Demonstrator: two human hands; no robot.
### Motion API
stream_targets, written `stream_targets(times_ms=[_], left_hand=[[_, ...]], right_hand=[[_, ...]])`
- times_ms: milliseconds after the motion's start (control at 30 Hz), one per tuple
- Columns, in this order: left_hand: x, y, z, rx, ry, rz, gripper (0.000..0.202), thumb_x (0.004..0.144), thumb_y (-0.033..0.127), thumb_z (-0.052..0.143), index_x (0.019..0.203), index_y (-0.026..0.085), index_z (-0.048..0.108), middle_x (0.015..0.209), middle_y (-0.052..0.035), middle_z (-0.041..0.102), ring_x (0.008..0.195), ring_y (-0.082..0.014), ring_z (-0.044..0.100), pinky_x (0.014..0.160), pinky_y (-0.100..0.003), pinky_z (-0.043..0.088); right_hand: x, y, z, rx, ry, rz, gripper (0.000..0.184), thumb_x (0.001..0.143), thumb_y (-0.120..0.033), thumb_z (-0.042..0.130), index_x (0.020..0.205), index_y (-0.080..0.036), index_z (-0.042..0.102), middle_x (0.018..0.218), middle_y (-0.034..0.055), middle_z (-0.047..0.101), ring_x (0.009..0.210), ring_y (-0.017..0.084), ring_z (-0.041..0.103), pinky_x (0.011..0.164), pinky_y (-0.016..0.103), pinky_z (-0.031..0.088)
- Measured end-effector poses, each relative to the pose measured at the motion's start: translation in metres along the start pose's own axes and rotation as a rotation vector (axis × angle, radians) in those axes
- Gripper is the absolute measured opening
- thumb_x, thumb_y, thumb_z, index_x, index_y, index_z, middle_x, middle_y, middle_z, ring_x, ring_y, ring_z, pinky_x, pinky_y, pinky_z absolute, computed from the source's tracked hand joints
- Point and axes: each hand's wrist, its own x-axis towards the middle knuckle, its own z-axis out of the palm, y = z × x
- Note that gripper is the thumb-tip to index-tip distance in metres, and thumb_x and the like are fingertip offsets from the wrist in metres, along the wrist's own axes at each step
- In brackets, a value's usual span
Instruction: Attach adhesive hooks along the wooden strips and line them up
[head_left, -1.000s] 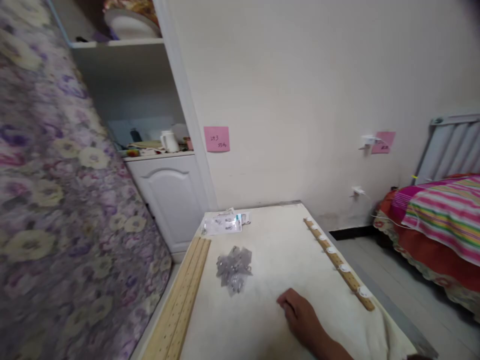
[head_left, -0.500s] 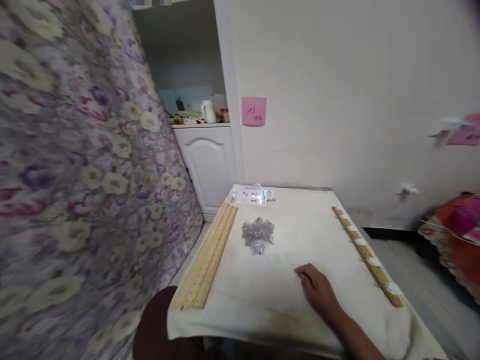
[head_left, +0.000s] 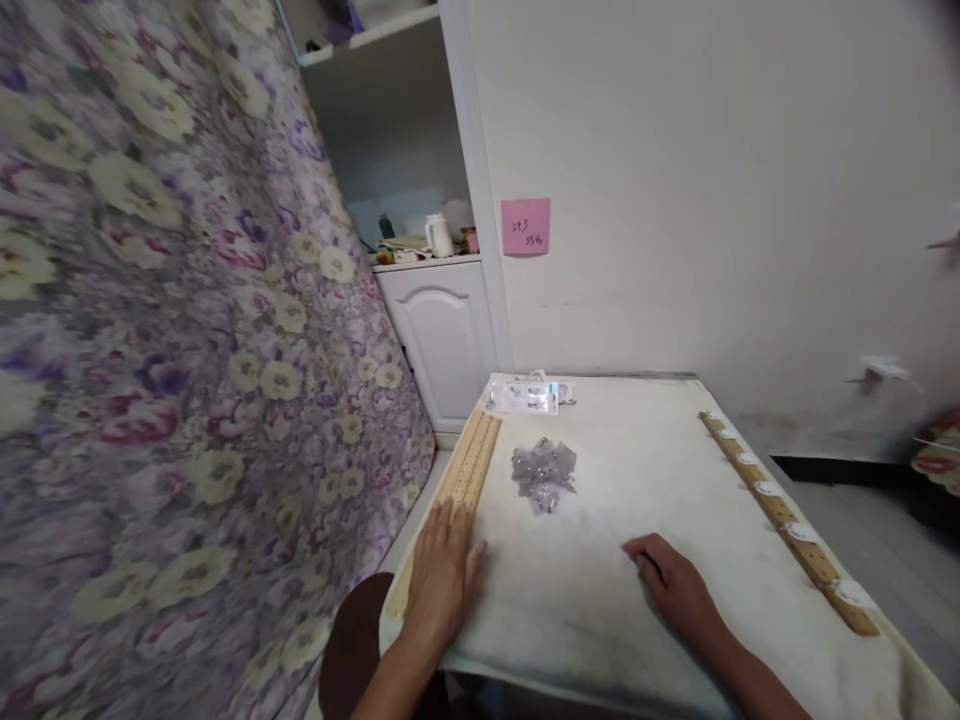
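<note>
Cream tablecloth (head_left: 570, 590) bears plastic packets (head_left: 544, 475) beyond and between the person's left hand (head_left: 442, 572) and right hand (head_left: 673, 580). The left lies open on perforated wooden strips (head_left: 474, 460); the right is loosely curled.

The left hand (head_left: 442, 565) lies palm down and flattened, its fingers (head_left: 442, 515) extended forward and close together, the thumb (head_left: 475, 560) angled out toward the right. The bare left forearm (head_left: 401, 675) slants forward from the bottom edge of the view. The right hand (head_left: 671, 580) is loosely curled, fingers folded in, pointing forward and leftward; the bare right forearm (head_left: 746, 668) reaches in from the lower right, the two hands well apart
</note>
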Motion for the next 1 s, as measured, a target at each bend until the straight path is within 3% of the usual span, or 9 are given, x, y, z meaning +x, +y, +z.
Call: stream_targets(times_ms=[100,233,700,833,933,1000], left_hand=[[0.004,-0.017,0.029,0.155,-0.071,0.0,0.062,0.085,0.051,0.035,0.132,0.01,0.042,0.142,-0.0171,0.038,0.135,-0.0332,0.026,0.107,-0.052,0.026],[-0.004,-0.018,0.053,0.242,-0.097,0.014,0.066,0.086,0.052,0.03,0.134,0.009,0.038,0.143,-0.0172,0.035,0.135,-0.031,0.025,0.11,-0.051,0.02],[-0.009,-0.015,0.064,0.211,-0.083,0.061,0.067,0.086,0.053,0.033,0.134,0.006,0.037,0.142,-0.0182,0.037,0.133,-0.0291,0.032,0.106,-0.044,0.033],[-0.003,-0.018,0.052,0.116,-0.166,0.021,0.058,0.088,0.043,0.032,0.132,0.007,0.04,0.14,-0.0182,0.04,0.13,-0.0277,0.037,0.105,-0.042,0.034],[-0.002,-0.024,0.025,-0.008,-0.187,0.005,0.045,0.09,0.032,0.029,0.126,0.013,0.048,0.129,-0.0133,0.054,0.121,-0.0216,0.048,0.101,-0.036,0.039],[-0.01,-0.03,0.005,-0.062,-0.129,-0.029,0.037,0.089,0.028,0.03,0.112,0.019,0.058,0.112,-0.0088,0.063,0.107,-0.0186,0.057,0.093,-0.032,0.044]], right_hand=[[0.0,0.001,0.001,-0.003,-0.002,0.002,0.026,0.082,-0.032,0.038,0.089,-0.023,0.062,0.088,0.0048,0.066,0.084,0.02,0.062,0.075,0.032,0.048],[-0.001,0.003,0.003,-0.01,-0.001,-0.008,0.025,0.081,-0.03,0.039,0.09,-0.023,0.061,0.089,0.0047,0.066,0.084,0.02,0.062,0.076,0.032,0.049],[-0.001,0.005,0.007,-0.015,-0.02,0.021,0.025,0.085,-0.035,0.036,0.09,-0.025,0.058,0.092,0.0048,0.065,0.087,0.02,0.062,0.079,0.034,0.049],[-0.002,0.01,0.009,-0.025,-0.011,0.01,0.024,0.085,-0.035,0.037,0.09,-0.025,0.059,0.092,0.0038,0.066,0.087,0.02,0.062,0.079,0.033,0.049],[-0.003,0.015,0.011,-0.033,-0.028,0.014,0.023,0.084,-0.035,0.038,0.091,-0.026,0.058,0.094,0.0033,0.066,0.088,0.02,0.062,0.079,0.032,0.049],[-0.003,0.017,0.011,-0.034,-0.044,0.021,0.023,0.084,-0.036,0.038,0.092,-0.026,0.058,0.095,0.0031,0.066,0.088,0.02,0.062,0.079,0.032,0.049]])
